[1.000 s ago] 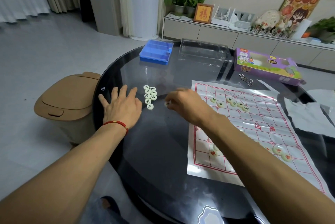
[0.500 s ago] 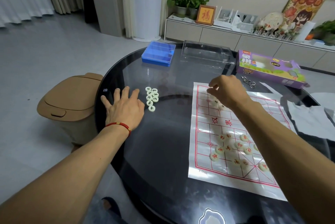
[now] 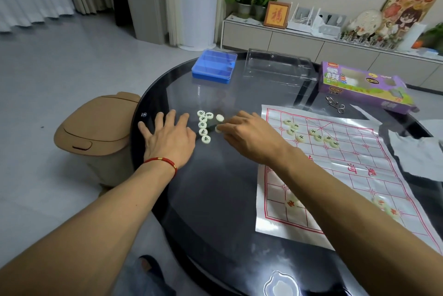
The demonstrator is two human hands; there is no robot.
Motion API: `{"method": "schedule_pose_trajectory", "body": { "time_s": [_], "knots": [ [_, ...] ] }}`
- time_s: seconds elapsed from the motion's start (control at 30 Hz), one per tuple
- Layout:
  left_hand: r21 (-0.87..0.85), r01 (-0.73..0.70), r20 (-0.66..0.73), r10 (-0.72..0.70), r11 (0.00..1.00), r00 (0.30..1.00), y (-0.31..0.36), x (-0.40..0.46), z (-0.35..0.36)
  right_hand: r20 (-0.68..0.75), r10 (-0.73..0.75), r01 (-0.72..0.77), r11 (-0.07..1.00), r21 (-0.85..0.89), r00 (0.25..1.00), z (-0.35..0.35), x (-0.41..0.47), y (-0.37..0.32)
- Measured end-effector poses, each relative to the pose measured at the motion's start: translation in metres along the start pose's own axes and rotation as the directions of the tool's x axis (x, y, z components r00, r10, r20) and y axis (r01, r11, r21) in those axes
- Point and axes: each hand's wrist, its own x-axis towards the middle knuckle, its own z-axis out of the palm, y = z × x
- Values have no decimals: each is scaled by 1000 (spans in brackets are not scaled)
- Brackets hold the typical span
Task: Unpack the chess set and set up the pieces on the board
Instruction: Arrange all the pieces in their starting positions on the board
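Chess pieces, small pale round discs with dark characters, lie in a short column on the round dark glass surface, just beside the fingertips of my left hand. That hand lies flat on the glass with its fingers spread and straight, holding nothing; a red string bracelet circles its wrist. My right hand reaches across to the same cluster, its fingers curled down and pinching one pale disc at their tips; another blank-faced disc lies just beyond it.

To the right, the white plastic board sheet with red grid lines lies spread flat on the surface. A group of dark-lettered discs sits near its far end, and a few red-lettered discs show near its close end, partly hidden by my right forearm.

At the far side of the surface are a blue plastic compartment tray, a clear plastic lid and the purple cardboard box. A tan lidded bin stands on the floor left of the surface.
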Motion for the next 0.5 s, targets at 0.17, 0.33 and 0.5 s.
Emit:
{"method": "schedule_pose_trajectory", "body": {
  "time_s": [0.17, 0.33, 0.5],
  "knots": [
    [10, 8, -5, -8, 1000, 1000, 2, 0, 1, 17, 46, -46, 999, 9, 999, -11, -12, 3],
    [10, 1, -11, -1, 1000, 1000, 1, -1, 0, -58, 245, -237, 965, 114, 968, -6, 5, 3],
    [5, -2, -2, 2, 1000, 1000, 0, 0, 0, 64, 298, -305, 942, 143, 952, 9, 37, 15]
  ]
}}
